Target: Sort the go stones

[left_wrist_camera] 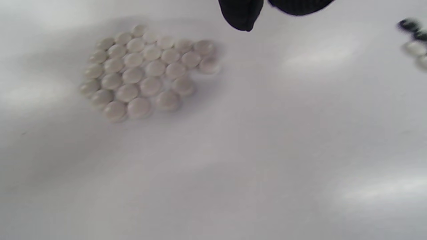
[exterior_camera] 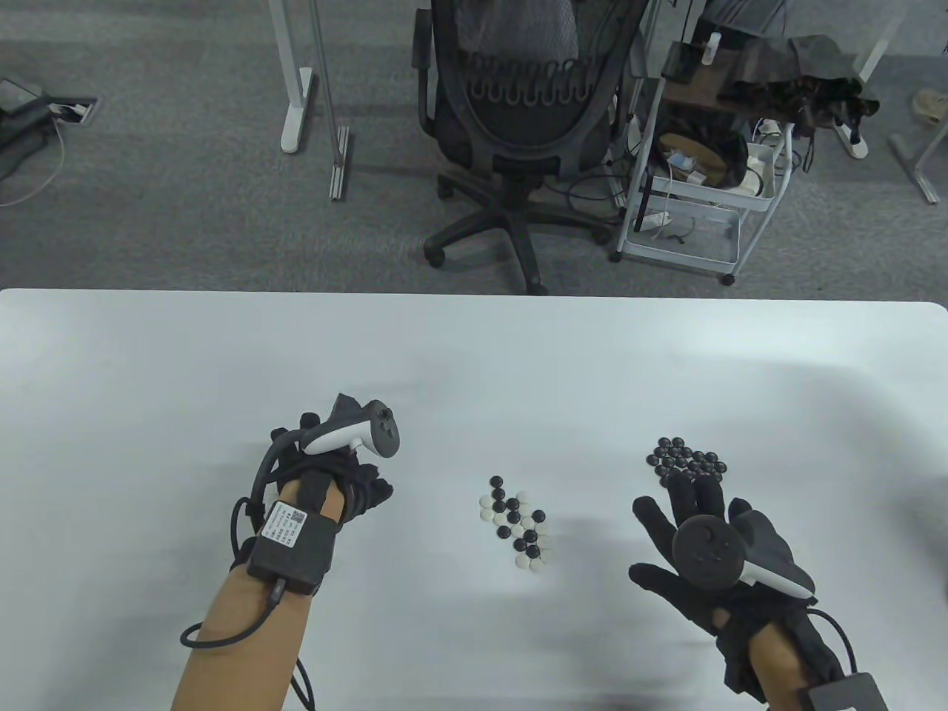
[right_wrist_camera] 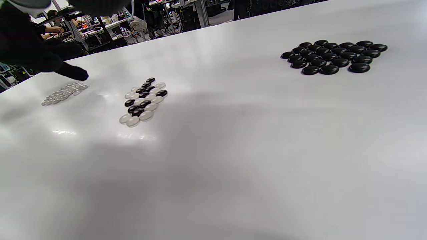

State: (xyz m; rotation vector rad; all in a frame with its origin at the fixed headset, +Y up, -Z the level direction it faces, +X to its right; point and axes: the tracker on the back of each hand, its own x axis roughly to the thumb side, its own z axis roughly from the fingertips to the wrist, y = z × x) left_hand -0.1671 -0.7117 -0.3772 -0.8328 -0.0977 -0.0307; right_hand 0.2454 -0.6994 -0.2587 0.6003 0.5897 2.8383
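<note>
White table: mixed stones (glossy black, white) clustered.

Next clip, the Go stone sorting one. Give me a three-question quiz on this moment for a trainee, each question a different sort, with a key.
1. True or false: the mixed pile lies between the white pile and the black pile.
2. Which hand is nearest the black pile? A) left hand B) right hand
3. Fill in: the white table holds ___ separate groups of stones.

Key: 1 true. 2 B: its fingers reach the pile's near edge. 3 three.
</note>
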